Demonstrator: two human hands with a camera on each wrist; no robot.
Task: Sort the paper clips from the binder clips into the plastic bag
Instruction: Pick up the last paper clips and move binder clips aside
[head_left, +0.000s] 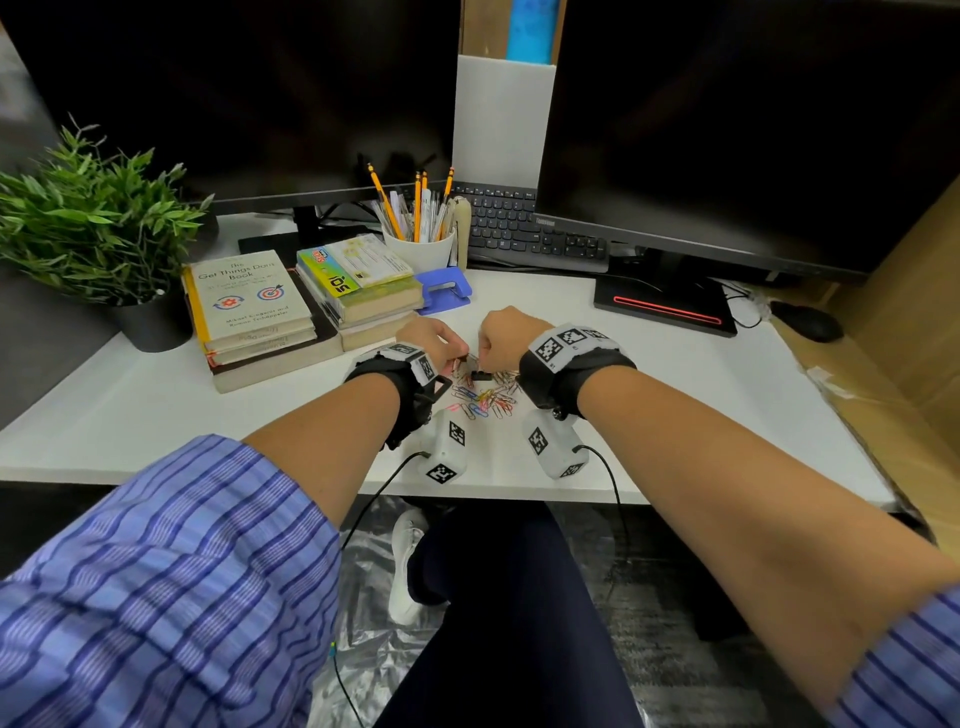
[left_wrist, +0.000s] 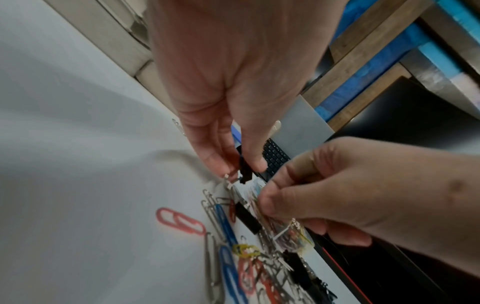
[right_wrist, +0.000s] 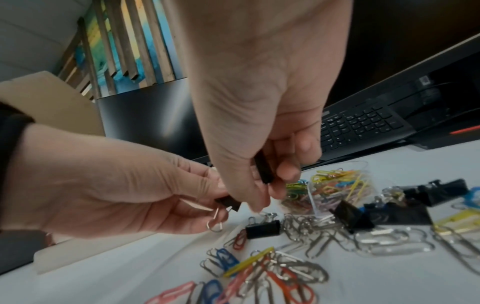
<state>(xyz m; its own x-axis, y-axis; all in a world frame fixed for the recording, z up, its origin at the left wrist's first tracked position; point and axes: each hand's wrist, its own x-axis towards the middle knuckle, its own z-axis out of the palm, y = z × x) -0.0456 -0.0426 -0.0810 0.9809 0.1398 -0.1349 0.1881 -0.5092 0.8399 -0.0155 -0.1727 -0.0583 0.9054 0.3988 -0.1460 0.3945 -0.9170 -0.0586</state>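
Worktop: white, flat, with two dark monitors along the back edge and a keyboard between them.
Back left: plant in a dark pot; book stacks beside it; white cup of pencils; blue punch in front of the cup.
Right edge: mouse, cardboard beyond it.
Middle, near the front edge: loose heap of paper clips, steel and coloured, with black binder clips mixed in. Clear bag, already part filled with coloured clips, lies at the far side of the heap, touching it.
Left hand: raised just over the heap, palm inward; fingers pinch a small black binder clip by its body, wire handle hanging down.
Right hand: close against the left, knuckles up; fingers curled round another black binder clip, thumb tip meeting the clip held by the left.
Both forearms reach forward from striped sleeves, each wrist in a black band with printed markers.
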